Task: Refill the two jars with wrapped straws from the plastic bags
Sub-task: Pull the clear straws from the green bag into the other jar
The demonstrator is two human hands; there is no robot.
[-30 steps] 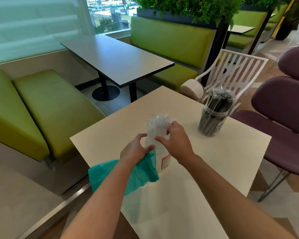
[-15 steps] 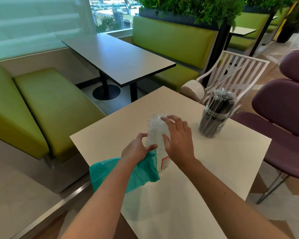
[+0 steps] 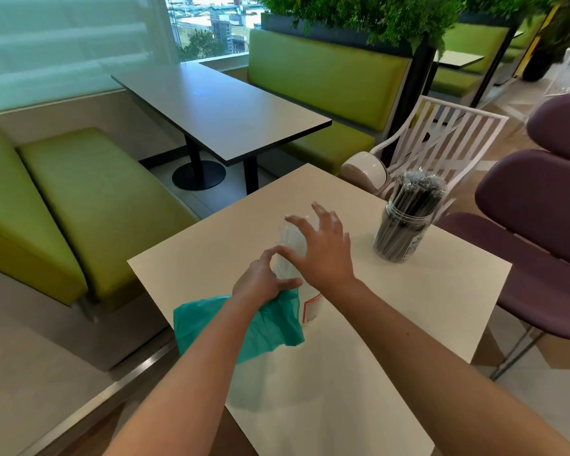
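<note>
A clear jar (image 3: pixel 311 307) with a red-edged label stands mid-table, filled with clear wrapped straws (image 3: pixel 290 245) that stick out above its rim. My left hand (image 3: pixel 260 281) curls round the jar's upper part, thumb and fingers on either side. A teal plastic bag (image 3: pixel 270 327) lies crumpled under that wrist. My right hand (image 3: pixel 320 248) hovers over the straw tops with fingers spread and straight, palm against them. A second clear jar (image 3: pixel 402 235), packed with dark wrapped straws (image 3: pixel 415 192), stands at the table's far right.
The beige square table (image 3: pixel 359 373) ends close on the left and near sides. A white slatted chair (image 3: pixel 441 139) and purple chairs (image 3: pixel 540 225) stand to the right. A dark table (image 3: pixel 218 110) and green benches (image 3: pixel 79 199) lie beyond.
My right hand let go of the straw tops, opened its fingers and spread them over the bundle. My left hand stayed on the jar.
</note>
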